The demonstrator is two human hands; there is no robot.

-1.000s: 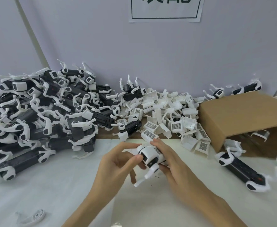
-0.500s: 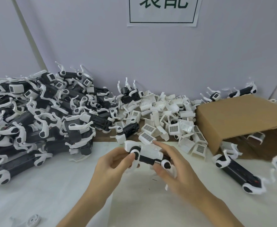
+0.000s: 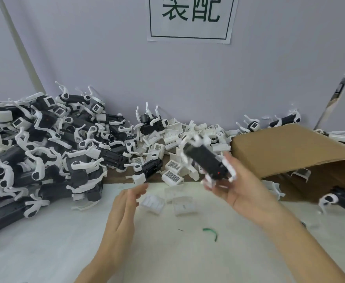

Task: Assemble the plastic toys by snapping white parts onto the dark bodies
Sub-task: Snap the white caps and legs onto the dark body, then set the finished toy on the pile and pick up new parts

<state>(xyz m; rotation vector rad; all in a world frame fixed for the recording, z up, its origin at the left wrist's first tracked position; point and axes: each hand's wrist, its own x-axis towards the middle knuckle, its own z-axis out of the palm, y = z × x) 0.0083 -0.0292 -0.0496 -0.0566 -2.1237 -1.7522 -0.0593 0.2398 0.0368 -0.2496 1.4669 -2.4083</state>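
My right hand [image 3: 241, 188] grips a dark toy body [image 3: 205, 159] with white legs, held up above the table and tilted toward the back left. My left hand [image 3: 124, 203] hovers open over the white table, fingers straight, holding nothing. Two loose white parts [image 3: 153, 203] [image 3: 184, 205] lie on the table between my hands. A heap of white grille parts [image 3: 173, 166] sits behind them against the wall.
A large pile of assembled black-and-white toys [image 3: 45, 144] fills the left side. An open cardboard box [image 3: 290, 152] lies on its side at the right, with another toy [image 3: 339, 199] in front of it. A green scrap [image 3: 210, 232] lies on the table.
My right hand has lifted the toy up and to the right. My left hand has let go of it and dropped back, open. The camera view has tilted upward.
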